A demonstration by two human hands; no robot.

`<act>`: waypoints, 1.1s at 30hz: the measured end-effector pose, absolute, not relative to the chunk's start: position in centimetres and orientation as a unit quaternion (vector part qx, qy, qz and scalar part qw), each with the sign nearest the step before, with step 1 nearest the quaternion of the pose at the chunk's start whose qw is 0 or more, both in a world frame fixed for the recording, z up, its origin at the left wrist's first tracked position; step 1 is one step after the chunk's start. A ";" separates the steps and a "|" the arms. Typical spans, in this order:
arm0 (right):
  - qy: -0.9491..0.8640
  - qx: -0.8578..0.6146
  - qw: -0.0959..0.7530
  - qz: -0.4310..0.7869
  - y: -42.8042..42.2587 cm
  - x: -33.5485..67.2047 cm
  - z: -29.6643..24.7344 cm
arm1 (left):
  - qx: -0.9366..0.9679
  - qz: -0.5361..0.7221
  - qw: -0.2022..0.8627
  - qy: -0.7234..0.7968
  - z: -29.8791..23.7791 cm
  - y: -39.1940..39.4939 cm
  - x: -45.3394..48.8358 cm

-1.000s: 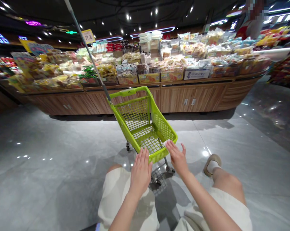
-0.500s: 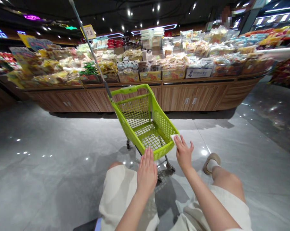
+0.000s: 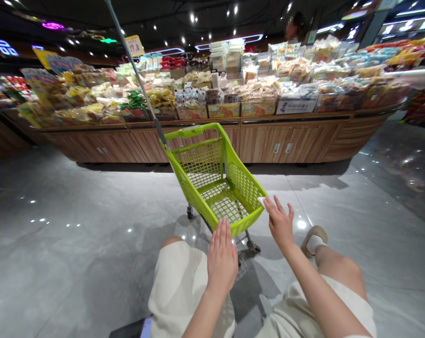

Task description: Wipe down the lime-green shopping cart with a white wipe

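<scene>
A small lime-green shopping cart (image 3: 229, 195) with a grid basket stands on the floor in front of me, its near end toward me. My left hand (image 3: 222, 258) rests with straight, flat fingers at the cart's near left corner and holds nothing. At the near right corner, my right hand (image 3: 281, 223) presses a small white wipe (image 3: 261, 202) against the rim. Its thumb is spread away, and the fingers partly cover the wipe. A long grey pole (image 3: 136, 70) rises from the cart's handle end.
Behind the cart runs a wooden display counter (image 3: 261, 141) piled with packaged foods (image 3: 258, 89). A price sign (image 3: 134, 46) hangs above. Beyond the counter is a person (image 3: 294, 29). Glossy grey floor (image 3: 74, 211) surrounds the cart, and my knees flank its near end.
My right hand and the wipe have shifted slightly right in view along with the cart and the scene. The left hand stays at the near corner. The person behind the counter appears farther left.
</scene>
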State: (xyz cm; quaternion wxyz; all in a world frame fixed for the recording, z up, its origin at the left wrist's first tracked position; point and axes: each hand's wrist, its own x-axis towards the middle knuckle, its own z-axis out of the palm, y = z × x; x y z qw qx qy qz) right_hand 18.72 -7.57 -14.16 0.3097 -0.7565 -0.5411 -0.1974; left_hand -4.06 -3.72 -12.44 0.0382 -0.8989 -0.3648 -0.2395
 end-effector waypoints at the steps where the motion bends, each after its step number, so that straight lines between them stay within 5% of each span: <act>1: -0.537 -0.759 0.315 -0.191 -7.4 17.3 -14.3 | -0.898 -0.242 0.038 -0.366 -12.5 -3.8 -3.9; 7: -0.651 -0.676 0.310 -0.150 -7.3 7.5 -14.5 | -0.896 -0.252 0.047 -0.363 -13.0 -3.5 -4.1; 15: -0.573 -0.732 0.304 -0.209 -8.1 19.4 -14.4 | -0.906 -0.230 0.037 -0.353 -12.5 -3.7 -4.9; 23: -0.678 -0.651 0.309 -0.147 -7.9 8.7 -14.8 | -0.908 -0.236 0.016 -0.345 -12.7 -3.9 -5.1; 33: -0.531 -0.763 0.323 -0.177 -8.2 18.7 -14.5 | -0.909 -0.238 0.015 -0.342 -12.5 -4.2 -4.5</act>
